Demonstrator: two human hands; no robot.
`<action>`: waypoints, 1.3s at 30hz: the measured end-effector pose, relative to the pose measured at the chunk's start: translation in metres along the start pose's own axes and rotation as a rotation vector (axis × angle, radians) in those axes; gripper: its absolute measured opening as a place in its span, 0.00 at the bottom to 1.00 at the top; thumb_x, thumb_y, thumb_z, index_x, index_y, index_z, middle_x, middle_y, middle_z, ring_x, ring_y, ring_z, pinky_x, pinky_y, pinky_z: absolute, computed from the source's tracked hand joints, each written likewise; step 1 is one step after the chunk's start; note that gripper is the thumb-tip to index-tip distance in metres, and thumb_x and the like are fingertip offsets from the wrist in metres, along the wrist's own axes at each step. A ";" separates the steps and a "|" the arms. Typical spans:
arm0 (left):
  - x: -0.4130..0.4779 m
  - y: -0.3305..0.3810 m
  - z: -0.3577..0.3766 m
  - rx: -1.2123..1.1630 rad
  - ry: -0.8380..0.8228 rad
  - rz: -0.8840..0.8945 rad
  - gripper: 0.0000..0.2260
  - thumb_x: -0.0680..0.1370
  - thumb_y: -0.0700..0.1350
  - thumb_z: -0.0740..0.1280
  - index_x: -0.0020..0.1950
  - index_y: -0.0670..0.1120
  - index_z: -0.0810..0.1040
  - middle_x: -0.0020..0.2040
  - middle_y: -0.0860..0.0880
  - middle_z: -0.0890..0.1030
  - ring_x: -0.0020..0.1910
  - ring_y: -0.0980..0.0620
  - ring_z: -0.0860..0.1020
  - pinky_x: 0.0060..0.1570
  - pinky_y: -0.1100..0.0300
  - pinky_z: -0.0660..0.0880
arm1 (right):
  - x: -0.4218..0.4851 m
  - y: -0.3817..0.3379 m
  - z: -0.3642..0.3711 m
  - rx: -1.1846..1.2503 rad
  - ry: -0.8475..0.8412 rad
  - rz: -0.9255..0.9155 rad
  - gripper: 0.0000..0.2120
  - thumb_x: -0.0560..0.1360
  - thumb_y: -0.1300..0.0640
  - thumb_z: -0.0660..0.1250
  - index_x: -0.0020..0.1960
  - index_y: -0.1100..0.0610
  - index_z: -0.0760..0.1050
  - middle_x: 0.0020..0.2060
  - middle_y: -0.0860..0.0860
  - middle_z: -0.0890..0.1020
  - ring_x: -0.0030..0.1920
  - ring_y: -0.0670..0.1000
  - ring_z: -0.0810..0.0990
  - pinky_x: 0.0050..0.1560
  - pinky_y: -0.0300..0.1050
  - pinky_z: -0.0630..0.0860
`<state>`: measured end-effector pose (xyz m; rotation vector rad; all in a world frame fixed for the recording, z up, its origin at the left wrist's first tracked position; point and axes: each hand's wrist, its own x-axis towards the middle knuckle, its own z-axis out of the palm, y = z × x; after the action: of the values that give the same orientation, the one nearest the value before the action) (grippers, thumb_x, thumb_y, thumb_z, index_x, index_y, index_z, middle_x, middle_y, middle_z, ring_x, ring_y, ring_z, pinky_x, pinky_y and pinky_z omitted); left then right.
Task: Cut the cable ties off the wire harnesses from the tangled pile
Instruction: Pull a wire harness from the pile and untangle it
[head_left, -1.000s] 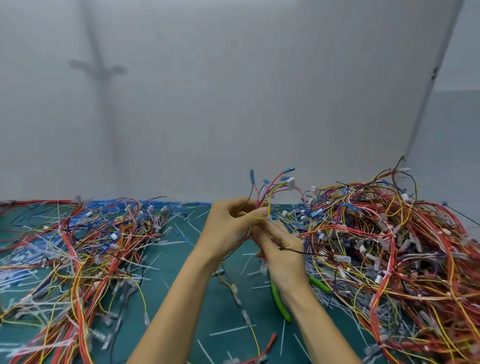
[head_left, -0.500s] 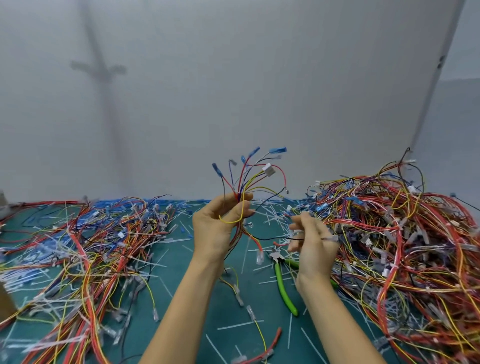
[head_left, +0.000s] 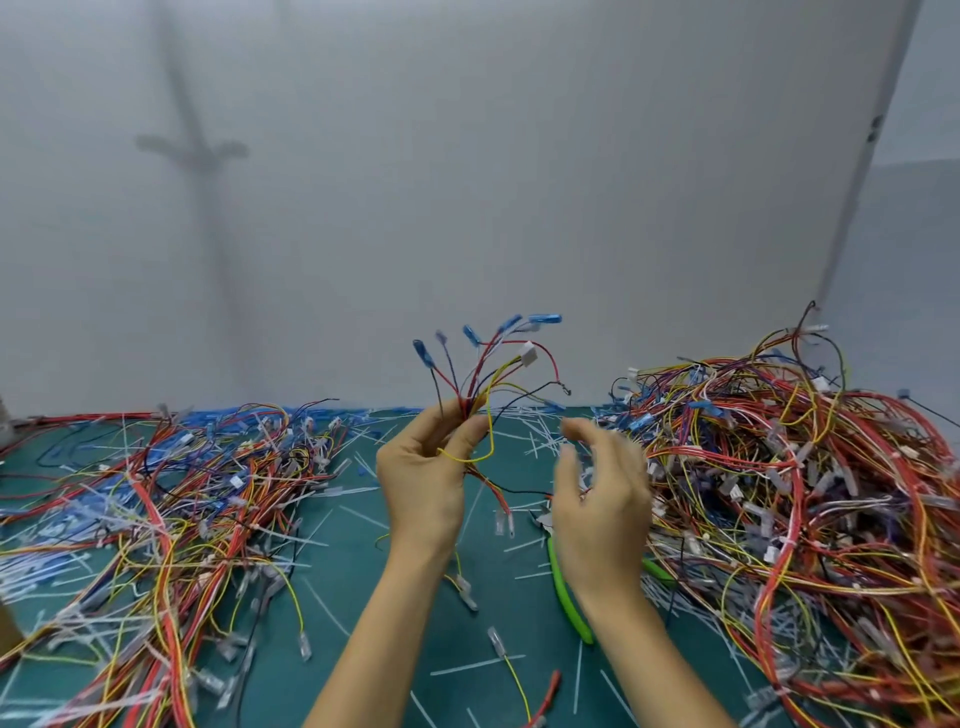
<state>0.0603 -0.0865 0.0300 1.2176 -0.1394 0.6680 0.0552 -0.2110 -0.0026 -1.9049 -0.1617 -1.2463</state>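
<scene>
Green cutters (head_left: 563, 587) lie on the mat (head_left: 395, 649). Just above them the right hand (head_left: 602, 499) is blurred, and I cannot tell whether it pinches anything. Left of the cutters, the left hand (head_left: 423, 467) clamps a light, floppy wire harness (head_left: 483, 379) mid-bundle, probably the steadiest hold. The tangled pile (head_left: 789, 467) sprawls loose to the cutters' right.

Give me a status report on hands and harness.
Left hand holds multicoloured wire harness upright. Right hand open, blurred. Green-handled cutters lie on teal mat beneath it. Nothing in the way.
</scene>
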 end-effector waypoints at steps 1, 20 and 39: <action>-0.001 0.000 0.002 -0.001 -0.016 -0.005 0.10 0.73 0.32 0.71 0.48 0.47 0.83 0.43 0.54 0.86 0.42 0.57 0.83 0.44 0.67 0.78 | -0.002 -0.003 0.001 0.083 -0.163 0.050 0.10 0.79 0.62 0.65 0.59 0.57 0.78 0.53 0.49 0.81 0.56 0.50 0.78 0.58 0.49 0.74; 0.010 0.027 -0.019 0.113 -0.334 -0.350 0.10 0.76 0.37 0.70 0.57 0.44 0.81 0.50 0.48 0.86 0.49 0.50 0.85 0.47 0.61 0.81 | -0.016 -0.010 0.014 0.452 -0.411 0.324 0.13 0.80 0.58 0.64 0.48 0.39 0.79 0.38 0.44 0.85 0.39 0.46 0.84 0.42 0.48 0.80; 0.016 0.015 -0.045 0.394 -0.484 -0.483 0.06 0.75 0.45 0.73 0.47 0.43 0.84 0.41 0.46 0.85 0.37 0.49 0.84 0.41 0.62 0.81 | 0.006 -0.001 0.002 0.682 -0.205 0.512 0.08 0.81 0.59 0.62 0.50 0.51 0.80 0.44 0.47 0.86 0.40 0.53 0.85 0.27 0.39 0.75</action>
<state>0.0538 -0.0369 0.0331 1.7039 -0.1110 -0.0372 0.0595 -0.2110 0.0025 -1.3461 -0.1650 -0.5468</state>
